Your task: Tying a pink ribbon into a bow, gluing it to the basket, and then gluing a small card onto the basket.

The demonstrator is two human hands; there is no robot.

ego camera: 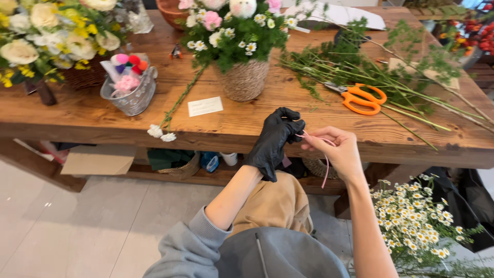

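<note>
My left hand point(274, 140), in a black glove, pinches the upper end of a thin pink ribbon point(326, 163) in front of the wooden table's edge point(103, 128). My bare right hand point(334, 152) grips the same ribbon just to the right, and its loose end hangs down below my palm. The two hands nearly touch. Behind them on the table stands a woven pot point(246, 80) filled with pink and white flowers and greenery.
Orange scissors point(363, 98) lie among cut green stems point(411, 87) at right. A small white card point(205, 106), a long stem with white blooms point(162, 131), a clear tub of pom-poms point(128, 85) and a yellow-white bouquet point(46, 36) sit at left. Daisies point(417, 221) stand by my right arm.
</note>
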